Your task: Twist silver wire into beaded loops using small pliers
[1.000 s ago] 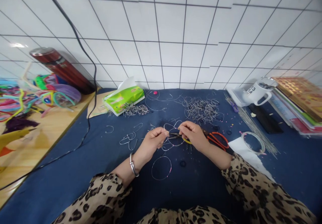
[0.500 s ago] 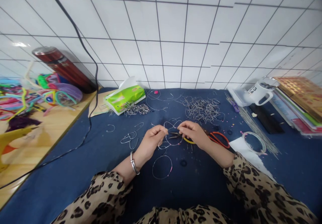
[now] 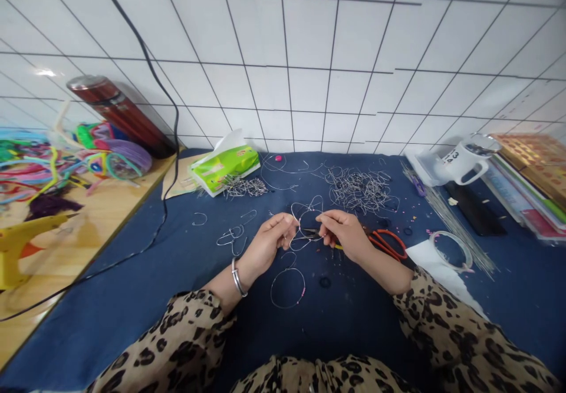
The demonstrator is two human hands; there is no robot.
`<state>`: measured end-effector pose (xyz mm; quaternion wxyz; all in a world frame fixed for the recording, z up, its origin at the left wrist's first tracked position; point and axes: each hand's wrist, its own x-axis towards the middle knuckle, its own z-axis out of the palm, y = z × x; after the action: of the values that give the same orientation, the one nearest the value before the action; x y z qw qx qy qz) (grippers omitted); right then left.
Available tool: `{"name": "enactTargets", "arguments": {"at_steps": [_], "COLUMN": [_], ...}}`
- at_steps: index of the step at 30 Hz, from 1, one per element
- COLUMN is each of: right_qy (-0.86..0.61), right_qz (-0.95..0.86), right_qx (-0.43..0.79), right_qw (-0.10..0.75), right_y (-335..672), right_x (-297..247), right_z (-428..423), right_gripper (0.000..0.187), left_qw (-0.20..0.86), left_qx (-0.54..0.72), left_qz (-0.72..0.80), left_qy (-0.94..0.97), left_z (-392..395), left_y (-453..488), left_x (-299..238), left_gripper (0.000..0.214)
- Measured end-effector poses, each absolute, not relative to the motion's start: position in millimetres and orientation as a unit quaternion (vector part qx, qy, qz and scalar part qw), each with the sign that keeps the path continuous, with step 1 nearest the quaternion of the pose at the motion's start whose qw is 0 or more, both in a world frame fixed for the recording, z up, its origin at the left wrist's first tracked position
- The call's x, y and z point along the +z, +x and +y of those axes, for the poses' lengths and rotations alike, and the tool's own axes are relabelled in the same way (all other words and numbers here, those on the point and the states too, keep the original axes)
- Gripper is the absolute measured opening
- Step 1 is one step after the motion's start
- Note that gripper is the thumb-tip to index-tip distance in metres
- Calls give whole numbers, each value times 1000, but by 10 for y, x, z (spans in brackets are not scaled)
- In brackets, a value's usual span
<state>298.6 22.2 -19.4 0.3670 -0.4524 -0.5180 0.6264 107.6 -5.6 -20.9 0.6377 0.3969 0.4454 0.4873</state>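
My left hand [image 3: 266, 244] and my right hand [image 3: 344, 234] meet over a blue cloth [image 3: 132, 299], both pinched on a thin bent wire shape [image 3: 305, 223] between them. The right hand also grips small pliers with a yellow handle [image 3: 336, 245]. A wire ring with pink beads [image 3: 287, 287] lies on the cloth just below the hands. Orange-handled scissors [image 3: 388, 243] lie beside my right wrist. My left wrist wears a silver bangle [image 3: 237, 276].
A heap of wire pieces [image 3: 359, 188] lies behind the hands, a green tissue pack [image 3: 223, 168] at the back left. A red flask [image 3: 119, 116], coloured pipe cleaners [image 3: 53, 163] and a yellow glue gun [image 3: 22, 245] sit left. A white mug [image 3: 462, 160] and books [image 3: 530, 175] stand right.
The wire shape has been turned and lifted a little between my hands; both hands keep their pinch. The camera view has shifted slightly right.
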Motion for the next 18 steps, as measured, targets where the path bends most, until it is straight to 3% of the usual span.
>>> {"name": "enactTargets", "arguments": {"at_steps": [6,18], "right_qy": [-444,-452], "right_qz": [-484,-526], "right_qx": [637,605], "right_qw": [403,390], "right_y": [2986,2961], "right_x": [-237,-244], "right_z": [235,191], "right_gripper": [31,30], "left_qw": [623,608], "left_qx": [466,485], "left_qz": [421,443], "left_qy": [467,446], "left_z": [-60,-43], "left_y": [1084,1068], "left_x": [-205,-221], "left_gripper": [31,24]}}
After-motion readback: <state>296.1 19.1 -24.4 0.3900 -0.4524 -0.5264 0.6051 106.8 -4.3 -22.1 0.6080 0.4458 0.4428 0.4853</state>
